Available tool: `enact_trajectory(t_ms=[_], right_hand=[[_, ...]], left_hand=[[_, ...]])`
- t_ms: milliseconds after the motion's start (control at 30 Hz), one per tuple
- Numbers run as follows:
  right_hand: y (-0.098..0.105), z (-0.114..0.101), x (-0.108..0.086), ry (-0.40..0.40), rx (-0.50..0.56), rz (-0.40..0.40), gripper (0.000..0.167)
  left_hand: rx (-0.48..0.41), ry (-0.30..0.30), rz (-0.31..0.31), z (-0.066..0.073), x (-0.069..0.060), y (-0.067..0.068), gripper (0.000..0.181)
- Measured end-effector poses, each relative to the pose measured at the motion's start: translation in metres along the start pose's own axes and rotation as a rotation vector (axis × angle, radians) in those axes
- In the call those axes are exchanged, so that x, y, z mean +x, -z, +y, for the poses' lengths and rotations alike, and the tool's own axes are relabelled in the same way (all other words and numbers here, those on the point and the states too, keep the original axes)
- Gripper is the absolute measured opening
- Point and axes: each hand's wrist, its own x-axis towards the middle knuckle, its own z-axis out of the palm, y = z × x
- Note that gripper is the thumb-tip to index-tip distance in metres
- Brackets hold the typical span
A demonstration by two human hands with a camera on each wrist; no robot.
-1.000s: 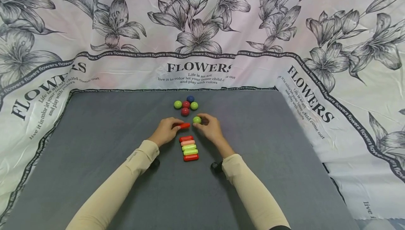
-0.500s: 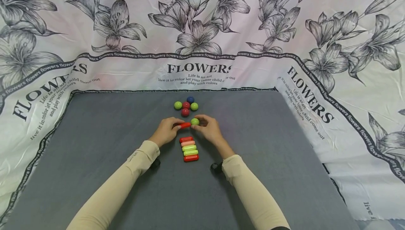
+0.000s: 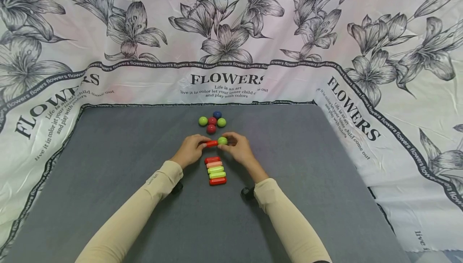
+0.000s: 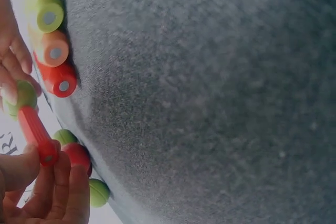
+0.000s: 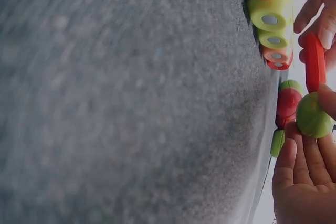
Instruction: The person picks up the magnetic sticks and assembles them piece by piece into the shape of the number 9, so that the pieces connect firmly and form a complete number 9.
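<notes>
My left hand point(image 3: 189, 149) pinches a red magnetic rod point(image 3: 211, 143) between thumb and fingers, above the grey table. Facing it, my right hand point(image 3: 240, 148) holds a green ball point(image 3: 222, 140). The ball touches the free end of the red rod, as the right wrist view also shows with the rod point(image 5: 315, 64) against the ball point(image 5: 313, 115). In the left wrist view, a round grey spot marks the rod's near end point(image 4: 48, 157), beside my left fingertips.
Nearer than the hands, several rods lie side by side in a row: red point(image 3: 218, 181), yellow-green point(image 3: 216, 169), salmon point(image 3: 214, 165) and another red point(image 3: 212, 160). Beyond the hands sit loose balls: green point(image 3: 203, 121), red point(image 3: 211, 129) and blue point(image 3: 217, 114). A flower-print cloth point(image 3: 144, 82) borders the table.
My right hand has moved slightly left and nearer, bringing the green ball from a small gap into contact with the red rod's end. My left hand has stayed almost still.
</notes>
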Motion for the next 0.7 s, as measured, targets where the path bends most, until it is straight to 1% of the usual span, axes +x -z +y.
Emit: enact_trajectory(t_ms=[167,367,500,633,700], right_hand=[[0.0015,0.0007,-0.0017,0.007,-0.014,-0.01,0.04],[0.0002,0.0004,-0.0024,0.018,-0.057,-0.052,0.042],[-0.0009,-0.0027,-0.0041,0.049,-0.139,-0.074,0.039],[-0.002,-0.0045,-0.0044,0.088,-0.225,-0.086,0.035],[-0.0024,-0.0041,-0.0042,0.099,-0.246,-0.09,0.034]], left_hand=[[-0.003,-0.013,-0.006,0.0012,0.002,-0.0021,0.032],[-0.002,-0.026,-0.012,-0.001,0.0058,-0.0049,0.034],[-0.007,-0.018,-0.027,0.0012,0.0071,-0.0072,0.035],[-0.006,-0.027,-0.02,0.0035,0.008,-0.0092,0.034],[-0.01,-0.032,-0.015,0.0042,0.0081,-0.0095,0.034]])
